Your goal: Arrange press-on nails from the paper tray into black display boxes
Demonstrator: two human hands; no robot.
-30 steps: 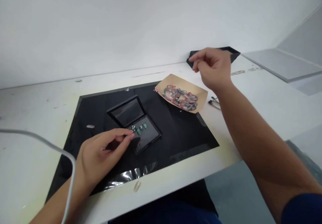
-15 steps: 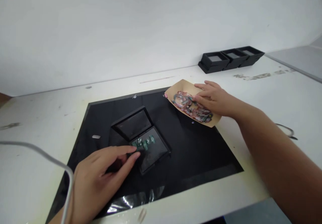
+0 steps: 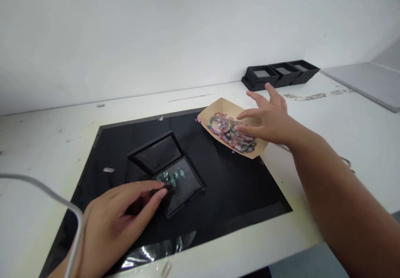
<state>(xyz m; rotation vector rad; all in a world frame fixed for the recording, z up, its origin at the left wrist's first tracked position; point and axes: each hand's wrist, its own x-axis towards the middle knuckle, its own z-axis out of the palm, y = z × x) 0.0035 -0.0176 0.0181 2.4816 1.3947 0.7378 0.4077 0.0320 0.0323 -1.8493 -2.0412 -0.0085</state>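
Note:
My left hand has its thumb and index finger closed on the near-left edge of a small black hinged case. The case stands open on the black mat, its lid tilted up behind. Several small green pieces lie in a row in its base. Over to the right, my right hand hovers above a tan paper tray, fingers spread, thumb and index tip low near the pieces. A heap of small shiny pink, grey and green pieces fills the tray's middle. Nothing shows between those fingers.
A black mat covers part of the white table. Three joined black boxes stand by the wall. A pale cable crosses at left. A small whitish piece lies on the mat; clear film shines at its front.
My right hand's upper fingers have lifted and spread, and its thumb and index finger have parted over the heap. My left hand stays at the case. The whole view has shifted slightly.

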